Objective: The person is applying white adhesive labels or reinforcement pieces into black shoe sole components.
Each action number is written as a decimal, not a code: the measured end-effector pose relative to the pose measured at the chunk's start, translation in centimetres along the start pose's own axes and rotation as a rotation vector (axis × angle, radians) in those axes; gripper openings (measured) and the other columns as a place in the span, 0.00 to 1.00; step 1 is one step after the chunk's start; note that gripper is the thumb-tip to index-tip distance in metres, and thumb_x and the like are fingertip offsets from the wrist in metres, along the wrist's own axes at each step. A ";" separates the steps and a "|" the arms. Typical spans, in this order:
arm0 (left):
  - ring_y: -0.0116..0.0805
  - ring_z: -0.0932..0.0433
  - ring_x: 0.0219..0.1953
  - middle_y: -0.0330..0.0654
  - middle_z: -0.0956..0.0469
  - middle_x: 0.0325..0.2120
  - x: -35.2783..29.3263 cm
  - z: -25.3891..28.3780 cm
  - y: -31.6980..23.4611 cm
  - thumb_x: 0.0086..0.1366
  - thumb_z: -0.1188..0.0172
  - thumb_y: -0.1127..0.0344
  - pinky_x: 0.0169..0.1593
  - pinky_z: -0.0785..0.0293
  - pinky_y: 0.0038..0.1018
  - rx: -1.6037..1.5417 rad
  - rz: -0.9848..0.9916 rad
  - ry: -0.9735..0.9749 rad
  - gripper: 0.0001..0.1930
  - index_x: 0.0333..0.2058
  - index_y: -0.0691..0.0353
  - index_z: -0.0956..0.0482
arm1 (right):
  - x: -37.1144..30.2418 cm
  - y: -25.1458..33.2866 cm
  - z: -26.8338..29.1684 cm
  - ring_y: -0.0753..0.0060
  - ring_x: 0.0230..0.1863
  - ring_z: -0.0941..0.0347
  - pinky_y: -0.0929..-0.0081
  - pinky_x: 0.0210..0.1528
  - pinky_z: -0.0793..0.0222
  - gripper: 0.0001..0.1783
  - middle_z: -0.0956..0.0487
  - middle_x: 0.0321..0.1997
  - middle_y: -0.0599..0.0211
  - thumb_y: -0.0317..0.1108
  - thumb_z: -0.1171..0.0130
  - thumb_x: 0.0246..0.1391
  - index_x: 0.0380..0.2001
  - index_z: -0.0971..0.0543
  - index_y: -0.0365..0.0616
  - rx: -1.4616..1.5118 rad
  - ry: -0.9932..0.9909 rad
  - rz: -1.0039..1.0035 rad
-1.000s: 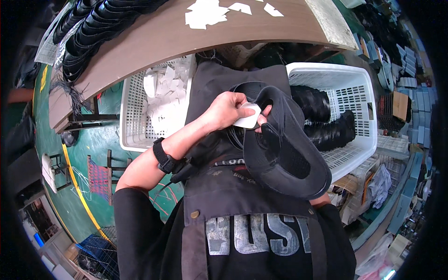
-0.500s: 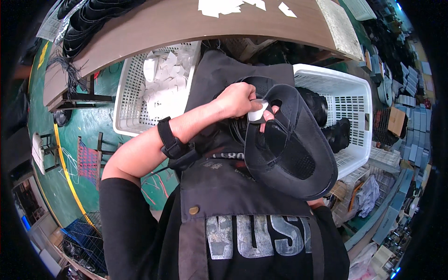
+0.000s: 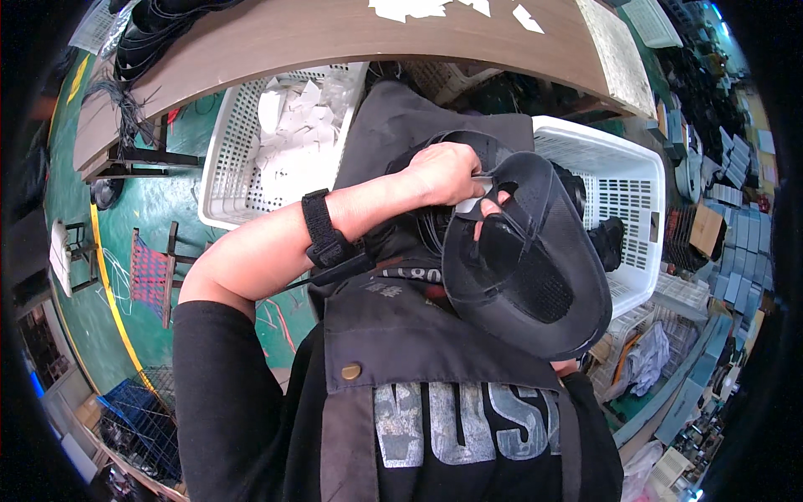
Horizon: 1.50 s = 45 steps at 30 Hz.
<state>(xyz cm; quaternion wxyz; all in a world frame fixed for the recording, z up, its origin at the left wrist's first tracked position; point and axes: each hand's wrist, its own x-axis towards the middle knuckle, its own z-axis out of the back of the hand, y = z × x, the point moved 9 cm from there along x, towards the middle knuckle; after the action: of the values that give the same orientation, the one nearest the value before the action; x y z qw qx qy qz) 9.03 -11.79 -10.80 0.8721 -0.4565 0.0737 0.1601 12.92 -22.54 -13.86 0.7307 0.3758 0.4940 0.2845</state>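
Observation:
A black sandal-like shoe (image 3: 535, 309) with a mesh footbed and thin straps lies tilted over my lap, in front of my dark apron (image 3: 435, 335). My left hand (image 3: 447, 173) is closed at the shoe's upper left rim, its fingers pinching a small white piece of card (image 3: 475, 192). My right hand (image 3: 491, 215) supports the shoe from beneath. Only its fingertips show through the opening beside the card, and the palm is hidden by the shoe. Behind, a curved black strap or band (image 3: 477, 140) and thin black cords (image 3: 431, 230) are partly covered.
A white basket (image 3: 219, 180) of white card pieces stands at left. Another white basket (image 3: 640, 234) with black shoes is at right. Beyond is a brown table (image 3: 335, 38) bearing white scraps and black straps. A low stool with woven webbing (image 3: 153, 276) stands on the green floor.
My left hand has moved slightly right and turned, now covering more of the white card. The shoe has shifted slightly right along with my right fingers.

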 end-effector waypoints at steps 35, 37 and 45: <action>0.49 0.20 0.39 0.56 0.20 0.31 -0.9 -0.2 0.9 0.53 0.35 0.57 0.44 0.27 0.37 0.058 0.066 0.083 0.17 0.35 0.65 0.19 | 0.3 0.7 -0.7 0.64 0.30 0.21 0.77 0.29 0.26 0.09 0.21 0.38 0.54 0.33 0.50 0.62 0.39 0.28 0.37 -0.189 0.089 -0.160; 0.48 0.20 0.40 0.55 0.20 0.32 -1.0 -0.1 1.0 0.53 0.35 0.59 0.44 0.27 0.36 0.024 0.076 0.099 0.16 0.36 0.63 0.19 | 0.2 0.6 -0.5 0.65 0.30 0.21 0.78 0.29 0.27 0.09 0.21 0.38 0.54 0.33 0.50 0.62 0.39 0.28 0.37 -0.153 0.067 -0.134; 0.51 0.20 0.37 0.59 0.22 0.29 0.5 0.4 -1.5 0.49 0.37 0.60 0.41 0.25 0.37 0.216 -0.098 0.123 0.17 0.33 0.68 0.20 | -0.7 0.3 1.4 0.67 0.30 0.22 0.79 0.29 0.28 0.09 0.21 0.38 0.56 0.32 0.49 0.62 0.39 0.27 0.38 0.092 -0.060 -0.007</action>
<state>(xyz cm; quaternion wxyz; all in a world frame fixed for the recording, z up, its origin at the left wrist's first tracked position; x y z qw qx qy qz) 9.98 -12.13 -9.52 0.9168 -0.3718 0.1215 0.0801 13.98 -23.27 -12.96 0.7281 0.4157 0.4855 0.2476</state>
